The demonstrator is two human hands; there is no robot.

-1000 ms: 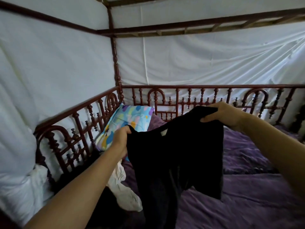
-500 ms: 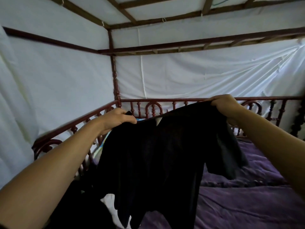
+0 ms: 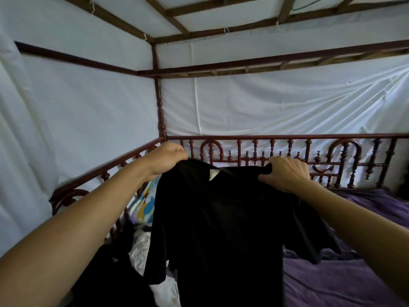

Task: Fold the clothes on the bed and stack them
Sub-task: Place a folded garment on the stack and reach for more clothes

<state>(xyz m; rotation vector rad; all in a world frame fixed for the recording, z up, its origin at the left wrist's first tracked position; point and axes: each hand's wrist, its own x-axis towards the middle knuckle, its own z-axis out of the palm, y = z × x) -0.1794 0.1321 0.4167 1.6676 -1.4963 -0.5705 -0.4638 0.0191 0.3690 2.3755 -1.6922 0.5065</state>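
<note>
One black short-sleeved shirt (image 3: 221, 229) hangs in the air above the bed, in the middle of the view, and two hands hold it by its top edge. The left hand (image 3: 168, 158) is at about 11 o'clock from the shirt's middle, with its fingers curled tightly around the cloth at one shoulder. The right hand (image 3: 285, 176) is at about 1 o'clock and grips a bunch of cloth at the other shoulder. Between the two hands the neck opening shows one small white label (image 3: 213, 173). The two short sleeves hang down, one at each side, and the body of the shirt falls straight to 6 o'clock, out of the picture.

On the bed, at about 8 o'clock from the shirt, lies one crumpled white garment (image 3: 141, 247), and just beside it, nearer the camera, one dark garment (image 3: 110, 273); its kind cannot be told. One pillow with a colourful print (image 3: 143, 204) leans at 9 o'clock, near the rail. A wrinkled purple bedsheet (image 3: 354, 273) covers the mattress at 3 to 5 o'clock. A carved dark red wooden rail (image 3: 287, 151) runs around the far sides, and white cloth (image 3: 265, 107) hangs behind it from the wooden canopy frame (image 3: 243, 65).
</note>
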